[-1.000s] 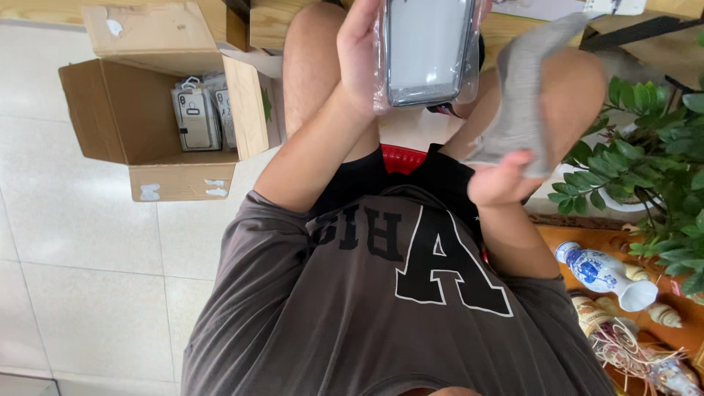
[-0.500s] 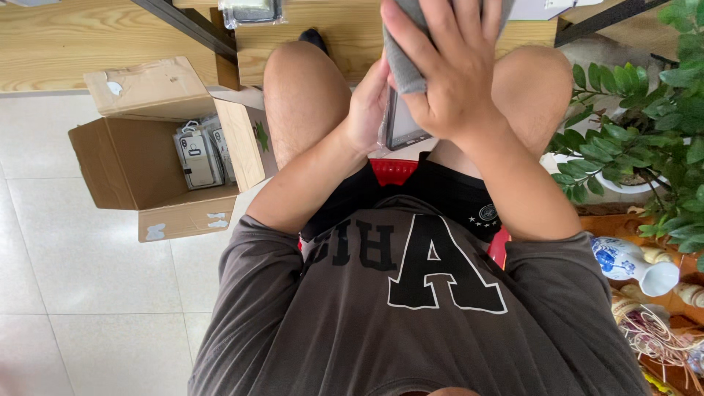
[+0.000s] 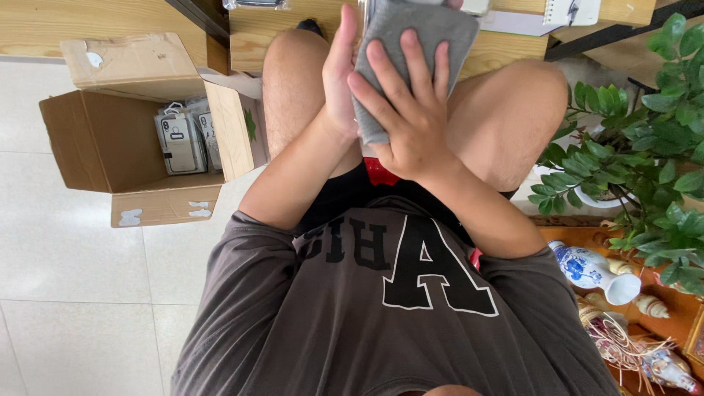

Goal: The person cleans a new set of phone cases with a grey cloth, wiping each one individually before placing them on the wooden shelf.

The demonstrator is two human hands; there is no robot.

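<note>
A grey cloth [image 3: 411, 51], soft and folded, lies over a flat device whose pale edge barely shows, held up above the person's knees. The right hand [image 3: 411, 121] presses the cloth with 4 fingers spread flat on it; the left hand [image 3: 339, 81] braces the device's side, palm against its edge. Compared with 0.5 s ago, both hands sit higher and the cloth covers more. On the floor to the left, an open cardboard box [image 3: 110, 147] holds several packaged items [image 3: 183, 136] standing upright.
</note>
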